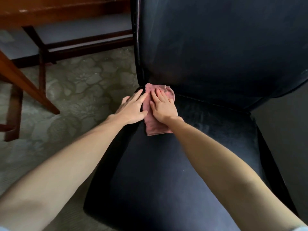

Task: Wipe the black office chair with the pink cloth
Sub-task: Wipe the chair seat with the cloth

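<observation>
The black office chair point(191, 164) fills the right and middle of the view, its tall backrest point(216, 47) rising behind the seat. A folded pink cloth point(155, 127) lies on the rear left corner of the seat, reaching up into the crease under the backrest. My right hand point(162, 108) presses flat on the cloth, fingers spread. My left hand point(131, 109) rests flat on the seat's left edge beside the cloth, its thumb touching the cloth's left border.
A wooden desk point(50, 12) with slanted legs point(28, 84) and crossbars stands at the left and back left. Patterned grey-green carpet point(80, 84) covers the floor between desk and chair. A dark grey surface point(286, 130) lies right of the chair.
</observation>
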The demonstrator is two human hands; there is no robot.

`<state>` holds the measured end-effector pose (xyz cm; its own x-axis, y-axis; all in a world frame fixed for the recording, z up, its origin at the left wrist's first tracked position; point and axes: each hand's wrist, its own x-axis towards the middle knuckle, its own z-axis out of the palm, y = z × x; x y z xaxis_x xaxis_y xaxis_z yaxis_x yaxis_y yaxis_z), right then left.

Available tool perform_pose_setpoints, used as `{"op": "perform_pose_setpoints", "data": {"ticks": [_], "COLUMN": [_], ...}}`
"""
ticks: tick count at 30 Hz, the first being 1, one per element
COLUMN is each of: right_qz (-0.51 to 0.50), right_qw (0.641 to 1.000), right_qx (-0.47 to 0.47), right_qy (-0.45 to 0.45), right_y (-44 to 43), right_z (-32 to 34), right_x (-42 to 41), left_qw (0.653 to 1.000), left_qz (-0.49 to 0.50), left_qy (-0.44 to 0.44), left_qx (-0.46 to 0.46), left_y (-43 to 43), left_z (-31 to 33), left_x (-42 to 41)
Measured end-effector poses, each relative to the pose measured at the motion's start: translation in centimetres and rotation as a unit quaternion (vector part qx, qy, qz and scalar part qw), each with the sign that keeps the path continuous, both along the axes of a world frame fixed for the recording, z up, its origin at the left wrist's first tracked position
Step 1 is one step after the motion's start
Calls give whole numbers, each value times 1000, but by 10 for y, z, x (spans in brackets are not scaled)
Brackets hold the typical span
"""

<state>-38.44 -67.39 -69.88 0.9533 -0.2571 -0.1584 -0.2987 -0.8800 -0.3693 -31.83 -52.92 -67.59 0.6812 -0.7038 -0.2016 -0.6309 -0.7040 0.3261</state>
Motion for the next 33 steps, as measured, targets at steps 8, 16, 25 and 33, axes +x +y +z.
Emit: {"op": "perform_pose_setpoints", "data": {"ticks": [8,16,25,33], "right_qz": [-106,-103,-226,-153], "right_qw": [991,992,968,984], "right_qx": [-77,-75,-105,-93], "right_qy": [35,13,33,15], "right_y": [-73,-47,-117,-83], "right_z": [0,-7,-11,-8], "right_x": [-75,-47,-137,-86], "left_qw": [998,986,982,994], "left_qz": [-48,-79,-91,-19], "left_qy": [29,70,71,55], "left_qx": [25,131,150,94], "left_y": [-32,-63,-70,-79], "left_z": [9,8,1,2], "left_x": [-4,-5,-4,-14]}}
